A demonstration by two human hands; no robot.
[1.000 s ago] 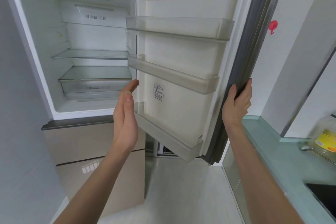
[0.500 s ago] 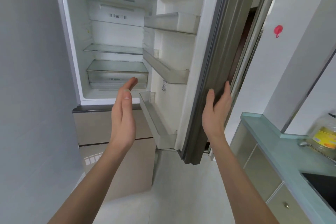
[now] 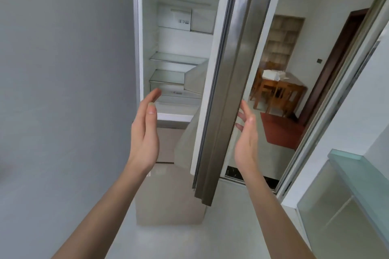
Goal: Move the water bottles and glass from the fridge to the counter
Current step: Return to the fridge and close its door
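A: Where are the hands?

B: The right hand is flat and spread, palm toward the steel outer face of the fridge door, just beside it and holding nothing; whether the fingers touch the steel I cannot tell. The left hand is raised on the other side of the door, fingers straight and together, thumb up, also holding nothing, in front of the open fridge.

A: Any writing to read?

B: Only a small label on the white control panel at the back of the fridge, too small and blurred to make out.

A: Which way does the door run?

B: Its long axis is upright, leaning slightly in this wide view. It stands nearly edge-on to the camera, its lower corner toward the viewer and the gap to the fridge body narrow.

A: And the bottles and glass?

B: None show. The glass shelves and the drawer look bare.

A: Room to move?

B: A grey wall sits close on the left. Right of the door, a doorway opens onto a wooden table. The pale green counter edge is at the lower right, well apart from both hands.
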